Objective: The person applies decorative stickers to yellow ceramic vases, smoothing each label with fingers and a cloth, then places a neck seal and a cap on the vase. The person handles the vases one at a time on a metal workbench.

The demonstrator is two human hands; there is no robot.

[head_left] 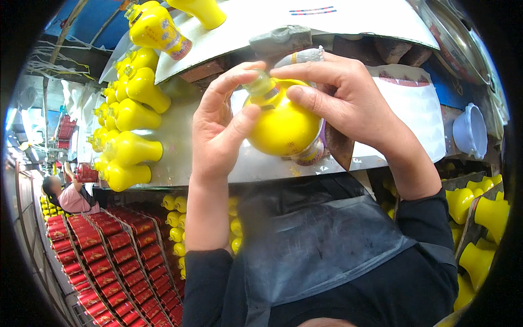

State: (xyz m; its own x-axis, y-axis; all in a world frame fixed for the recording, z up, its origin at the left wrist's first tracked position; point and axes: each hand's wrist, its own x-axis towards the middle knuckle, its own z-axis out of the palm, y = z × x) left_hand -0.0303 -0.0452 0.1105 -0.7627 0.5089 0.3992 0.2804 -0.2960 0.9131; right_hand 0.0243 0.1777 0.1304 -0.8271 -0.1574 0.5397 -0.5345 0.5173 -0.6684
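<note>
Centre frame, just above the table edge: glossy yellow gourd-shaped bottle [283, 125], smooth glazed surface, round bulbous body narrowing to a short neck with a pale translucent cap, tilted so the neck points up-left. Held off the table between both hands. Left hand [218, 131] is closed around the bottle's left side, thumb pressed on the body, index finger curled over the cap. Right hand [348, 103] is clamped on the upper right side, thumb on the shoulder of the body, fingers arched over the top toward the neck. Patterned band visible at the bottle's base, partly hidden. Underneath: flat pale worktable [180, 147], smooth sheet surface, slightly dull. Left part of it carries a cluster of identical yellow gourd bottles lying on their sides [128, 136], necks pointing left, packed touching each other. Two more yellow bottles on a white board [158, 27] at top left. White plastic bag [419, 103] sits just right of the right wrist. Pale blue plastic bowl [469, 131] further right, well apart. Below the table on the left: rows of red rectangular boxes [109, 256], tight-packed. More yellow bottles on the lower right [485, 218]. Another person in a pink top [73, 196] at far left.
</note>
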